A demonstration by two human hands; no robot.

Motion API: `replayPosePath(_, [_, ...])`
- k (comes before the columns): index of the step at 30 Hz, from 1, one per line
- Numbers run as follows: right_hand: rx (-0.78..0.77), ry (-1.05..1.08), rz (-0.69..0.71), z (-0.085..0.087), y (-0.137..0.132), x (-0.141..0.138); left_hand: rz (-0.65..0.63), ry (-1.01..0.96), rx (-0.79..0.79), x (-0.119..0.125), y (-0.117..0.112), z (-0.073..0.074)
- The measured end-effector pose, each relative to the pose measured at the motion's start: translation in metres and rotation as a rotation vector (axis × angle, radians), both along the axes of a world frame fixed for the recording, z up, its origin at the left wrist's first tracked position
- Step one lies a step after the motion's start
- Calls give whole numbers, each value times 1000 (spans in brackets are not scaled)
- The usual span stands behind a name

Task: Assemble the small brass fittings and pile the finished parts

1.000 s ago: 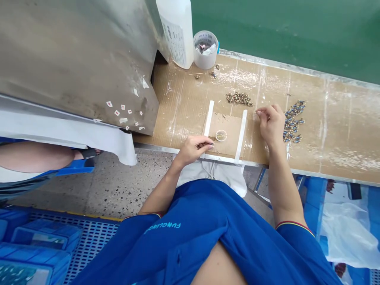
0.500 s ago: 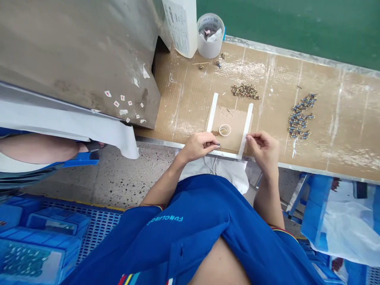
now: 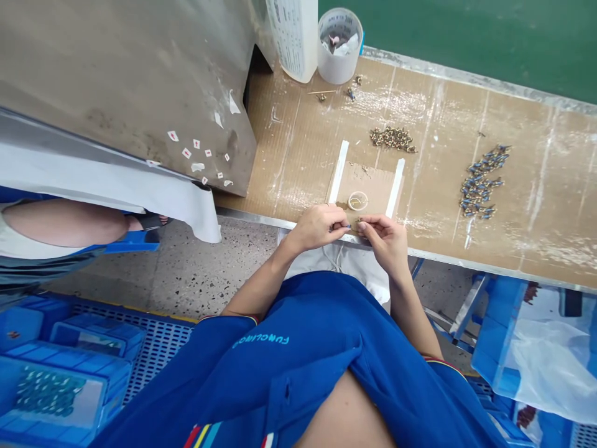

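Left hand: the left hand [image 3: 321,227] is closed in a pinch, thumb and forefinger tips pressed on a blue-tipped part [image 3: 347,226], knuckles up, over the near edge of the workbench [image 3: 513,249].
Right hand: the right hand [image 3: 385,238] is also closed in a pinch, its fingertips gripping a brass part [image 3: 359,220] and pointing left toward the other hand.
Where the parts lie: both sit between the two sets of fingertips, just beside each other, at the near edge of the cardboard pad [image 3: 373,186]; whether they touch cannot be told.
Long axis and heading: each part shows only as a speck, too small to read which way it points or how its length runs.
Ring: a small round ring [image 3: 358,200] lies flat on the pad, just beyond the fingertips.
Tape: two white tape strips [image 3: 339,171] edge the pad left and right, both running away from the person.
Brass pile: a heap of brass parts [image 3: 392,138] lies beyond the pad, well apart from the hands.
Blue pile: a heap of blue-and-brass parts [image 3: 480,183] lies far to the right of the right hand.
Back of bench: a plastic cup [image 3: 339,56] stands just beside a white bottle [image 3: 295,37].
Left side: a metal housing [image 3: 125,87] with paper scraps stuck to it; below it, another person's leg [image 3: 60,221].
Floor: blue crates [image 3: 56,373].
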State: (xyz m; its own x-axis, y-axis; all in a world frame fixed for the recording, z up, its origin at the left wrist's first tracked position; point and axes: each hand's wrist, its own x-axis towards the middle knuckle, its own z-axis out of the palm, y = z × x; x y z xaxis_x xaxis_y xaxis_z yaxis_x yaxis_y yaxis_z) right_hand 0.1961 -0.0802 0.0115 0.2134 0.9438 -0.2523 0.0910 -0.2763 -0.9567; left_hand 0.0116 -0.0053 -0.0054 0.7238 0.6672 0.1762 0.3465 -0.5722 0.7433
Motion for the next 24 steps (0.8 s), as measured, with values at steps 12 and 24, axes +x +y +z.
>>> replayPosePath(12, [22,-53,41,-2,-2,-7,-7,-35,-10,1,0,1])
replayPosePath(24, [60,-110,210,4,-1,-5,-57,-32,-25,-5,2,-4])
